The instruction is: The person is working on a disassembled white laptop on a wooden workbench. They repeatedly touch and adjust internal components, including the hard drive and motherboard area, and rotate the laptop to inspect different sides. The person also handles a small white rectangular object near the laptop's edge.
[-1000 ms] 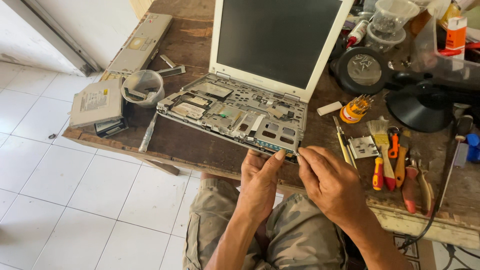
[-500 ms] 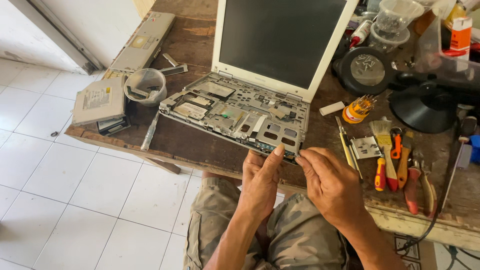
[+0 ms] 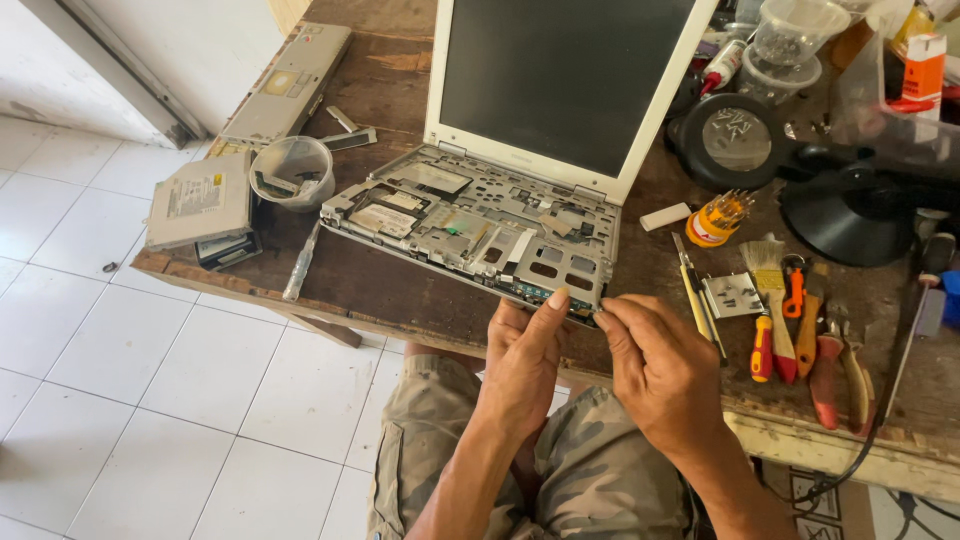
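An opened white laptop (image 3: 480,225) with its keyboard cover removed lies on a worn wooden table (image 3: 400,290), its dark screen (image 3: 565,75) upright. My left hand (image 3: 525,355) rests its fingertips against the near right corner of the laptop base. My right hand (image 3: 655,365) sits beside it, thumb and fingers pinched at that same front corner; whether they hold a small part is hidden.
A clear plastic cup (image 3: 292,172) of small parts and a removed drive (image 3: 200,200) sit at the left edge. Screwdrivers, pliers and a brush (image 3: 775,300) lie right of the laptop. A black round lamp base (image 3: 735,140) and plastic containers (image 3: 795,35) stand behind.
Both hands have shifted slightly up and closer together onto the laptop's front right corner. The laptop has not moved.
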